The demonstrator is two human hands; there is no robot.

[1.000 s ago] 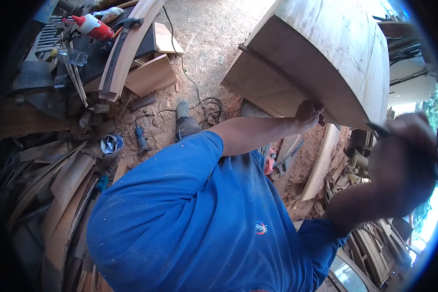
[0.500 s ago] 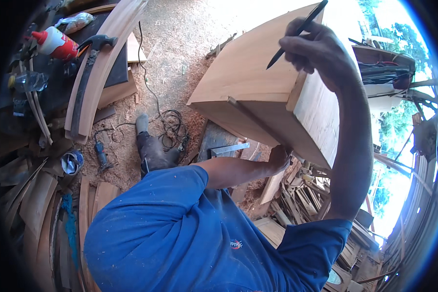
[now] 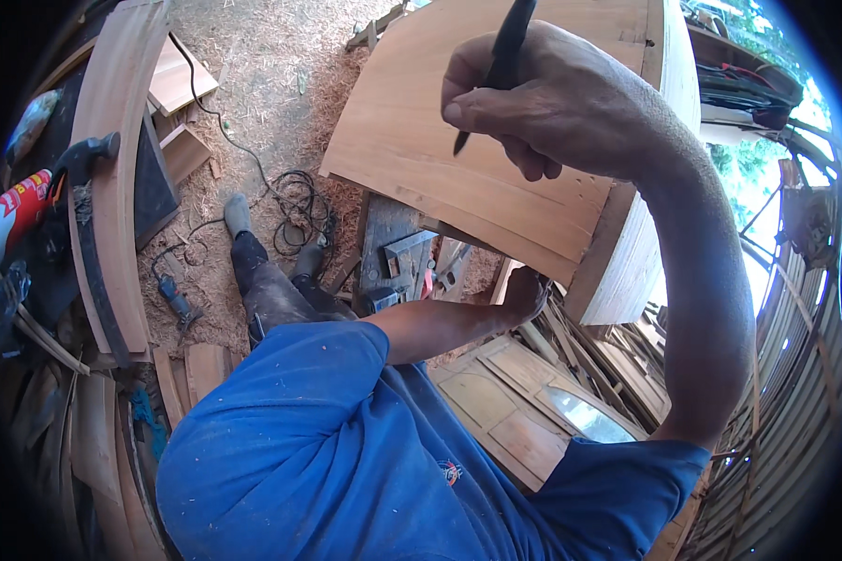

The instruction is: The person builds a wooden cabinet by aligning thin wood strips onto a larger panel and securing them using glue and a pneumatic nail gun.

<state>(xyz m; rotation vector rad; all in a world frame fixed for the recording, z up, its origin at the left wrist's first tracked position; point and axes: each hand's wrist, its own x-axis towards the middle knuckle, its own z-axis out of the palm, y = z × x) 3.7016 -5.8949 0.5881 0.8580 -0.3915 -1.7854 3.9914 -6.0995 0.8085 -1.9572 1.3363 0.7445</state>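
My right hand (image 3: 557, 103) is raised over a large curved wooden panel (image 3: 421, 112), its fingers closed round a black pen (image 3: 507, 58). The pen slants, with its pointed tip downward above the panel's face. My left hand (image 3: 528, 295) is low, beside the panel's lower edge, with fingers curled. A narrow wooden strip (image 3: 458, 236) shows just below that edge and runs toward this hand. Most of the strip and the left fingertips are hidden. A thick pale side (image 3: 627, 257) joins the panel at right.
At left, a hammer (image 3: 84, 178) lies on a curved board (image 3: 117, 103) next to a red-and-white bottle (image 3: 19, 210). A power tool (image 3: 178, 301) and its coiled cable (image 3: 299, 210) lie among shavings. A metal square (image 3: 407, 251) rests below the panel; a wooden door (image 3: 505, 397) leans nearby.
My view has shifted, and the panel now appears tilted and closer. My right hand with the pen has come lower and nearer. The strip, plain across the underside before, is now mostly hidden.
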